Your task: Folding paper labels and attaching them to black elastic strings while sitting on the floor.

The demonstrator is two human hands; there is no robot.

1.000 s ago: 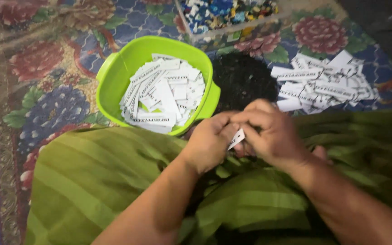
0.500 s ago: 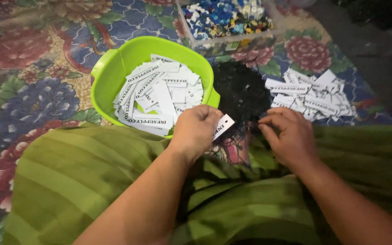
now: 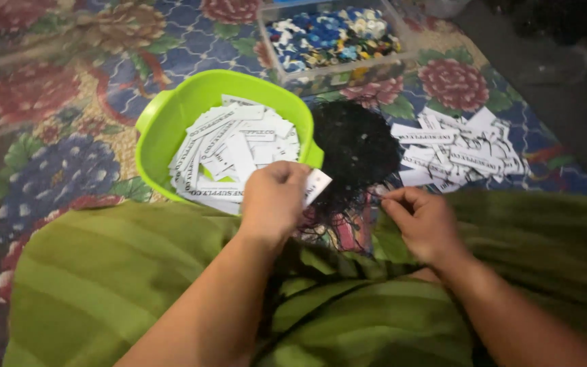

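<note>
Left hand (image 3: 273, 200) pinches white tag (image 3: 317, 185) by edge. Right hand (image 3: 424, 221) pinched at black threads (image 3: 354, 153); can't tell if holding. Tag light, thin, bendy.

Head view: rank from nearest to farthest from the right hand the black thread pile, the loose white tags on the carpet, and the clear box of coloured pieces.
From the right hand:
1. Black thread pile, just up-left, fingertips at its edge.
2. Loose white paper tags on the carpet, up-right.
3. Clear plastic box of coloured pieces, top centre.

A flowered rug (image 3: 69, 136) carries a green tub (image 3: 171, 115), black threads (image 3: 354, 149), white tags (image 3: 456, 149) and a clear box (image 3: 334, 68)
</note>
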